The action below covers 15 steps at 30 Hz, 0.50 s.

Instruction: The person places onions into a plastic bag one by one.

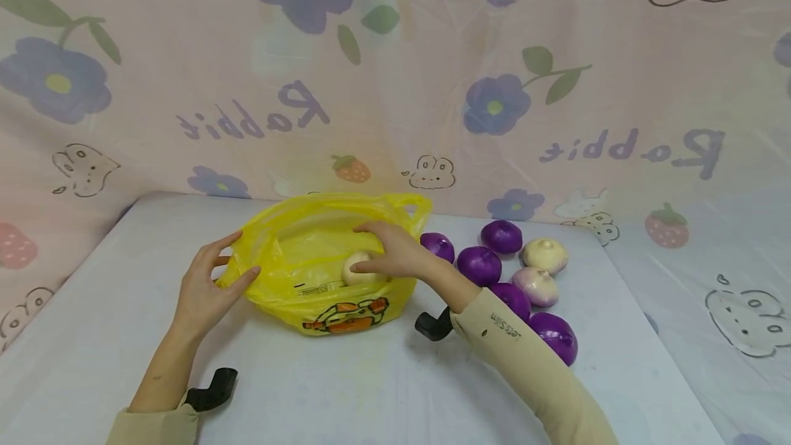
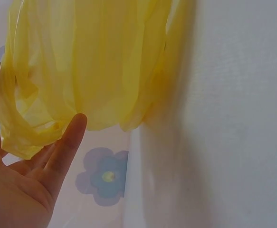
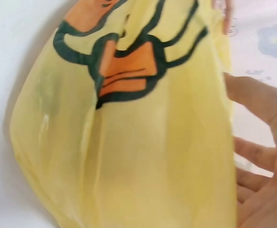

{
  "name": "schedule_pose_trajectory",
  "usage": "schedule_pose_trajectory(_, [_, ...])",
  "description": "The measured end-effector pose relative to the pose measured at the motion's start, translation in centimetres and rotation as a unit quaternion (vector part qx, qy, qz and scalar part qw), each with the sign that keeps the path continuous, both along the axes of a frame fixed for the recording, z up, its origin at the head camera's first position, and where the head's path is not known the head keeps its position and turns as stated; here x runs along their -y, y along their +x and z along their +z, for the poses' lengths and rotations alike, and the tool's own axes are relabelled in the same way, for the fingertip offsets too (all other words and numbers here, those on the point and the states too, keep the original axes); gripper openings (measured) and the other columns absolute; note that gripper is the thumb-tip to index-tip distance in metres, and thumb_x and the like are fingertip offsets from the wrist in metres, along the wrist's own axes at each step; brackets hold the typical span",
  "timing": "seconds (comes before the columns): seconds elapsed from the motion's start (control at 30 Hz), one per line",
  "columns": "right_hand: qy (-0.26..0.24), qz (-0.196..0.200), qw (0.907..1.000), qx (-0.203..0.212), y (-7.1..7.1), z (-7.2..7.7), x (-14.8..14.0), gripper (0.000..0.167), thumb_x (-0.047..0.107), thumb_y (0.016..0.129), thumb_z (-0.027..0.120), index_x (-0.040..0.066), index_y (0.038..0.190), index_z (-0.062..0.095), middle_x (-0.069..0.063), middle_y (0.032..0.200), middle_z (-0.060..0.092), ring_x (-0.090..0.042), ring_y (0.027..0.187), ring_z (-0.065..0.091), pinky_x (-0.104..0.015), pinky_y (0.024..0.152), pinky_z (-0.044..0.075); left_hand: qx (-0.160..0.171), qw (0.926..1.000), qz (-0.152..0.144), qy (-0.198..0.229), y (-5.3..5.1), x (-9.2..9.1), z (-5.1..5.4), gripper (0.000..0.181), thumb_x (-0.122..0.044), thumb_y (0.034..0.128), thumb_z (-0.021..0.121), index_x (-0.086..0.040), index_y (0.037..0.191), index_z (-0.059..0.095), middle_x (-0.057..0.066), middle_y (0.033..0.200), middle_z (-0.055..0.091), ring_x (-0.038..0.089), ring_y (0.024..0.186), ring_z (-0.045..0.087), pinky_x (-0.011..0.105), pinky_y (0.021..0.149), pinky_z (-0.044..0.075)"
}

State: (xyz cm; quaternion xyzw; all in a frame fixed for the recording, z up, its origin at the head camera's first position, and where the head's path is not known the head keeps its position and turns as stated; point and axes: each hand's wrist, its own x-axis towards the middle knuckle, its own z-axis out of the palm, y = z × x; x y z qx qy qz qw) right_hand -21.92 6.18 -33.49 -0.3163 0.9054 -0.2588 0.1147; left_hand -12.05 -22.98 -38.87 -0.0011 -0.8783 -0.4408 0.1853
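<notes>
A yellow plastic bag (image 1: 284, 301) with a printed cartoon lies with its mouth spread wide. My left hand (image 1: 200, 294) holds its left edge, thumb inside the rim and fingers behind; in the left wrist view yellow plastic (image 2: 105, 61) hangs over the fingers of that hand (image 2: 29, 185). Inside the bag sits a pale onion (image 1: 353, 270). Over it reaches my right hand (image 1: 395, 253), fingers spread, the thumb across the onion. In the right wrist view the bag's front (image 3: 128, 152) hides part of my right hand (image 3: 262, 142) and the onion.
Several purple onions (image 1: 479, 266) and two pale ones, one of them a pinkish onion (image 1: 536, 286), stand right of the bag, partly behind my right forearm. A patterned cloth (image 1: 383, 88) hangs behind the white table (image 1: 321, 390).
</notes>
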Motion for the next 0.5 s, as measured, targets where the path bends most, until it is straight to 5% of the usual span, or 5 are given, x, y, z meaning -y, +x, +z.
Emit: schedule_pose_trajectory(0.5, [-0.192, -0.056, 0.9797, -0.008, 0.7, 1.5, -2.8, 0.054, 0.03, 0.083, 0.075, 0.009, 0.129, 0.057, -0.004, 0.131, 0.059, -0.022, 0.122, 0.055, -0.038, 0.106, 0.042, 0.005, 0.9999, 0.004, -0.008, 0.0, -0.2, -0.1, 0.063, -0.016, 0.0856, 0.069, -0.006, 0.142, 0.044, 0.023, 0.137, 0.044, 0.041, 0.111, 0.048, 0.053, 0.083, 0.043])
